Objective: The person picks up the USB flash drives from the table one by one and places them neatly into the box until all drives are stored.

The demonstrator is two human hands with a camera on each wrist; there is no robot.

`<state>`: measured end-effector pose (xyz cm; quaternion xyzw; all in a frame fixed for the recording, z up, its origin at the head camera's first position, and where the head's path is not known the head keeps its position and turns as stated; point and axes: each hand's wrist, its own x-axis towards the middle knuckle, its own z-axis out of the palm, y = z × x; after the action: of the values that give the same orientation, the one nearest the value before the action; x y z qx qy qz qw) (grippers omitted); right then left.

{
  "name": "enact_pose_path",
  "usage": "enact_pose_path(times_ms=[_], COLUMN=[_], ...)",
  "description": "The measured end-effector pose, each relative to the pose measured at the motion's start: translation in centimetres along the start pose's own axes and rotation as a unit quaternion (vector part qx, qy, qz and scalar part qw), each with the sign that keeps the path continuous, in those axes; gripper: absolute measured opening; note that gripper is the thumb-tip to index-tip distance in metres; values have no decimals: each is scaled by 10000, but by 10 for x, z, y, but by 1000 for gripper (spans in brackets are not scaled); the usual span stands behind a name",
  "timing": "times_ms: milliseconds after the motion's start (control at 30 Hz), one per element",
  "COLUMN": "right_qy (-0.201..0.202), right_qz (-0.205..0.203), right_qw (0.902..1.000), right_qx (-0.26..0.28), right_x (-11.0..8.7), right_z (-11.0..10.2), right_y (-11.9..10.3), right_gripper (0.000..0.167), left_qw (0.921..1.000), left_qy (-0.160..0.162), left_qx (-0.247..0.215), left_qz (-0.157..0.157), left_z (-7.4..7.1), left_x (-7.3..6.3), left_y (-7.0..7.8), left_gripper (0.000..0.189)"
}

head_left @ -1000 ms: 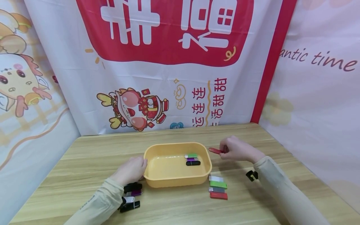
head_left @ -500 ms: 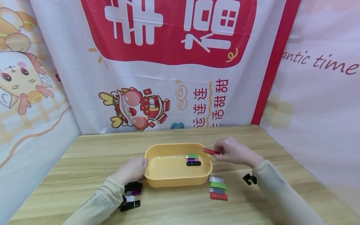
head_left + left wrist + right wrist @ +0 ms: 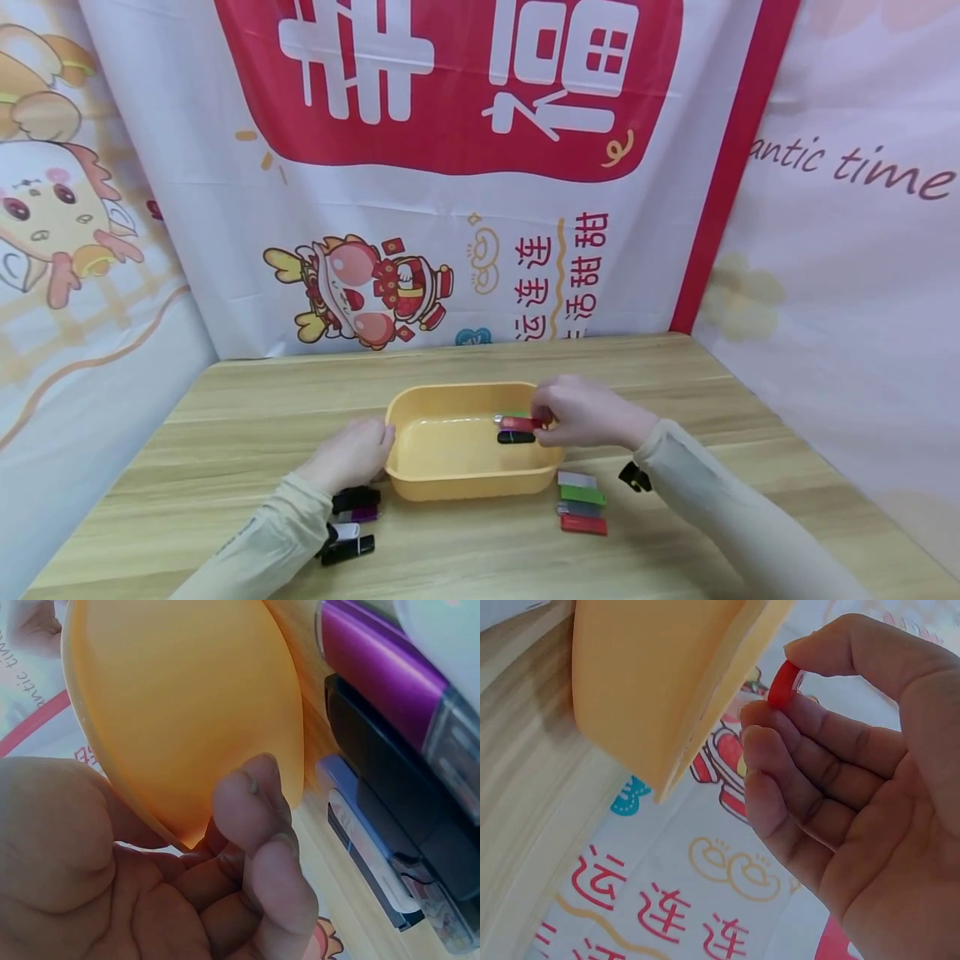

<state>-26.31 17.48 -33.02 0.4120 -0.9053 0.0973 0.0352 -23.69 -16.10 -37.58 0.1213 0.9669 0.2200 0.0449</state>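
My right hand [image 3: 588,414] pinches a small red stick [image 3: 519,424] between thumb and fingers, over the right end of a yellow plastic box [image 3: 472,486]. In the right wrist view the red stick [image 3: 781,686] shows only its end; its exact kind cannot be told. Below it in the box lie a black stick [image 3: 516,437] with a light band and a partly covered green one [image 3: 513,415]. My left hand [image 3: 351,454] grips the box's left end. The left wrist view shows this hand's curled fingers [image 3: 259,825] against the box wall [image 3: 202,697].
Right of the box's front corner lies a row of white, green [image 3: 582,495], grey and red [image 3: 583,524] sticks. Beside the left forearm lie several more, black [image 3: 348,549], white and purple [image 3: 382,660]. A printed cloth [image 3: 480,250] hangs behind the table [image 3: 285,392].
My right hand has moved left with the red stick, from beside the box to over its right end. The left hand has stayed on the box.
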Motion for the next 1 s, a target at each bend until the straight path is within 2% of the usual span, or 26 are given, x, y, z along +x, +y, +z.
enact_pose_path(times_ms=[267,467,600,667,800,1000], right_qy=[-640,-1057,-1306,-1491,-1785,-1836], right_qz=[-258,-551,-636,-544,-312,-398], right_qw=[9962,9845,9766,9745,9680,9555], right_qx=[-527,-1290,-1589,-1589,-1737,-2275], right_x=[23,40,48,50,53,57], right_z=[1,12,21,23,25,30], right_y=[-1,1,1,-1,-3,-5], right_gripper=[14,32,40,39,24,18], left_qw=[10000,10000,9999,9999,9999,9999], left_qy=[-18,-35,-58,-75,-63,-54], left_qx=[-92,-64,-100,-127,-126,-135], left_qz=[22,3,-33,-57,-14,22], left_z=[1,1,1,1,1,1], left_x=[0,0,1,1,1,1], left_y=[1,2,2,1,1,0], left_gripper=[40,41,42,42,43,41])
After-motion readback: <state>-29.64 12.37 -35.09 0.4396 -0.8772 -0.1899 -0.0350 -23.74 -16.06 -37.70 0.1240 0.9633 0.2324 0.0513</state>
